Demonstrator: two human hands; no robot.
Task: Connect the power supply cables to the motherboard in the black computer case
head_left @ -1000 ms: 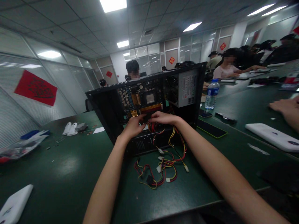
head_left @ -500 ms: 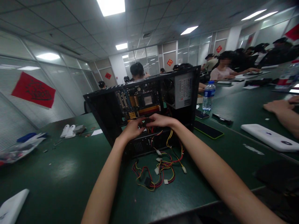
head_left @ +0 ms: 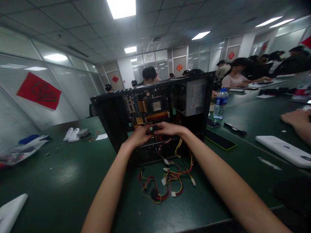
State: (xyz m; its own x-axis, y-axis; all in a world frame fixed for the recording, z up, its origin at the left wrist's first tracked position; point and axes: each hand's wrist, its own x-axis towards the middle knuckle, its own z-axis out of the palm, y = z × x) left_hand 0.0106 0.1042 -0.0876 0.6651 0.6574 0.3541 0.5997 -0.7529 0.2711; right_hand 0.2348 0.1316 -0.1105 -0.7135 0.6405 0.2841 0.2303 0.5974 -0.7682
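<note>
Two bare hands, left hand [head_left: 139, 136] and right hand [head_left: 168, 128], inside open computer case [head_left: 155, 150], mid-view. Fingers curled, tips close together at something dark; can't tell whether they grip it. Clock directions from hands: motherboard [head_left: 153, 105] at 12, power supply [head_left: 195, 97] at 2, loose cables [head_left: 167, 189] between 5 and 6 on green table [head_left: 70, 197]. Bottle [head_left: 220, 105] at 2, farther out; green-edged black slab [head_left: 220, 139] at 3.

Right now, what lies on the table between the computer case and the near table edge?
The head view shows tangled, mostly red and yellow cables with several pale connectors, in front of the case.
</note>
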